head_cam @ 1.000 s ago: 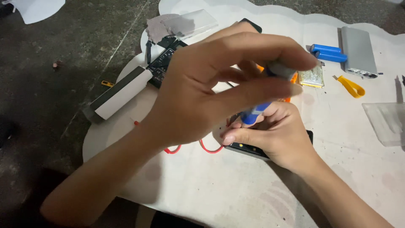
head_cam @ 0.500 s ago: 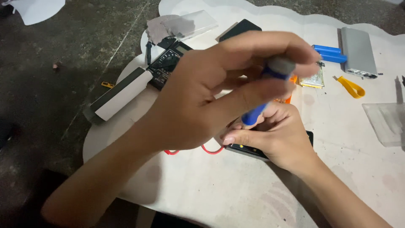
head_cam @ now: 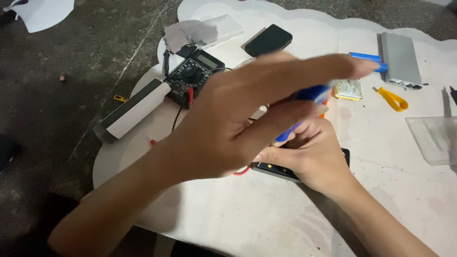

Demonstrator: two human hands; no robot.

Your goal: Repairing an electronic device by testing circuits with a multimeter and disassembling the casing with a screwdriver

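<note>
Holding a blue screwdriver (head_cam: 304, 102) upright, the left hand (head_cam: 238, 123) spreads its fingers over it; the right hand (head_cam: 312, 154) clamps a black device (head_cam: 281, 170) on the white table (head_cam: 266, 214).

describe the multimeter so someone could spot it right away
Start at the white table and go to its far left edge, beyond the left hand. The multimeter lies there: black, with a round dial and small grey screen, unlike the plain black box nearby.
</note>
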